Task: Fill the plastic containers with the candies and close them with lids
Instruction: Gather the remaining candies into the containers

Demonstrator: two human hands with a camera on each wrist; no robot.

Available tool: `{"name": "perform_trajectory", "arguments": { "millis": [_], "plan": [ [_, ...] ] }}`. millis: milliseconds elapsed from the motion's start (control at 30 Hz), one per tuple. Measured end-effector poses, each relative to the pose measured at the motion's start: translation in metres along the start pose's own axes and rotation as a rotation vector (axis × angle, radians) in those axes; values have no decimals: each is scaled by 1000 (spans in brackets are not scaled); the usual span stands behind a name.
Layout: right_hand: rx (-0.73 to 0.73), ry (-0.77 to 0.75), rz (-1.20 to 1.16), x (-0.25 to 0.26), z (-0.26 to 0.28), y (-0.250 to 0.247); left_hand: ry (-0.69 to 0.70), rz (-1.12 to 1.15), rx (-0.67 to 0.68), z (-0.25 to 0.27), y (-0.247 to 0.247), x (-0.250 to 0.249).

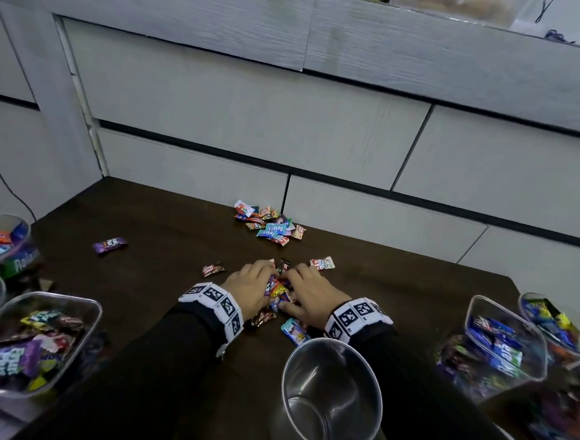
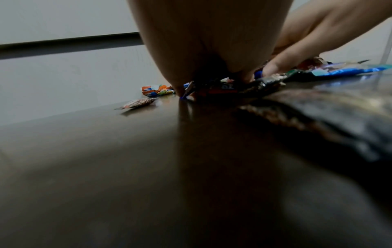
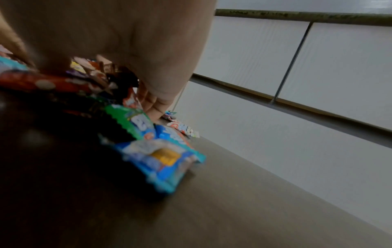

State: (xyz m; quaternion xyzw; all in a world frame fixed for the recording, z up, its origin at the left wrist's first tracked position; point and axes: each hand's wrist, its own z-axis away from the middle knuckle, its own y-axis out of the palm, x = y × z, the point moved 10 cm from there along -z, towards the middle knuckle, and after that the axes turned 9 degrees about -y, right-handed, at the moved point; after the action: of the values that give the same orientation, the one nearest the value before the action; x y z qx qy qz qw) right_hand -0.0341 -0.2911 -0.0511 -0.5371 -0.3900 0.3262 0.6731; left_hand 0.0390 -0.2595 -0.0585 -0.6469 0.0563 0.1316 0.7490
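Nearest, at six o'clock on the desk (image 1: 164, 231), stands an empty clear round container (image 1: 331, 394), mouth up, just behind the right wrist; no lid in sight anywhere. Flanking it at eight o'clock a rectangular container (image 1: 33, 342) already loaded with wrapped candies, and at three to four o'clock more filled containers (image 1: 506, 341), all uncovered. Dead centre, left hand (image 1: 247, 290) and right hand (image 1: 312, 298) cupped toward each other around a heap of candies (image 1: 278, 289), fingers curved inward and resting on the wrappers, thumbs low at the near side; from the left wrist view fingertips (image 2: 180, 89) pressed down to the desk at the heap's edge; from the right wrist view fingers (image 3: 152, 104) close together, curled against the pile. Squeezing the heap between both palms rather than pinching any single piece. Likely risks: slippery wrappers spilling out of the gap at the near side during the lift, as with the blue candy (image 1: 294, 330) and a brown one (image 1: 264, 317) lying loose just outside the scoop; a sleeve knocking the light empty container during the swing back; overfilling and blocking a lid. Farther out, strays at ten o'clock: a purple candy (image 1: 109, 244); at twelve o'clock a second small pile (image 1: 270, 225) near the drawer fronts (image 1: 221, 105), well apart from both hands.
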Motion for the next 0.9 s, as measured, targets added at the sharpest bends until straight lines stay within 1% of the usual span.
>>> {"name": "perform_trajectory", "arguments": {
  "millis": [100,200,267,367,467,567,667,767,900],
  "plan": [
    [-15,-33,4,7,3,-1,-86,-114,-101,2,-3,3],
    [10,-57,131,16,2,3,-115,-153,-125,4,-4,1],
    [14,-51,137,19,1,6,-111,-157,-128,5,-6,1],
    [71,-29,19,20,0,11,-94,-105,-63,6,-7,3],
    [126,16,-25,18,2,13,-102,-5,34,6,-6,10],
    [114,12,-11,18,6,8,-112,44,78,7,-4,15],
    [102,30,-14,11,14,-1,-138,74,78,10,-3,18],
    [35,80,-117,1,27,-11,-175,58,61,15,-1,19],
    [-193,147,-361,-10,53,-36,-223,10,66,19,-1,16]
  ]
}}
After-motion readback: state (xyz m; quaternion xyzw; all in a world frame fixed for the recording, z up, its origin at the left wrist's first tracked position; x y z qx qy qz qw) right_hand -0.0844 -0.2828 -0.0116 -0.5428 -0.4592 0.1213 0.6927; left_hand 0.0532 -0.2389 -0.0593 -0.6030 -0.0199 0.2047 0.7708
